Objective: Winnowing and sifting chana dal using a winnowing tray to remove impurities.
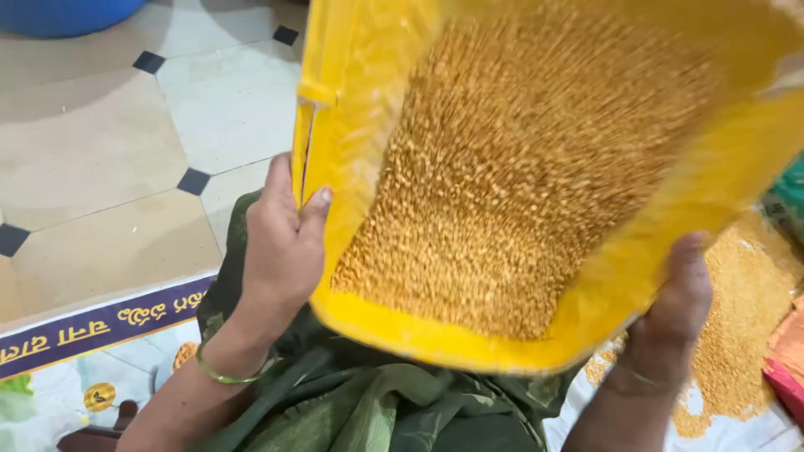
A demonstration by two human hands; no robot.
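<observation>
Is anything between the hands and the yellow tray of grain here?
Nothing visible. The left hand grips the yellow tray at its near-left rim, thumb over the edge; the right hand holds its lower-right rim. The grain lies inside.

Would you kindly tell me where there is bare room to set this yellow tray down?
The tiled floor left of the yellow tray, below the blue tub, is bare. The right side is crowded with spilled grain.
</observation>
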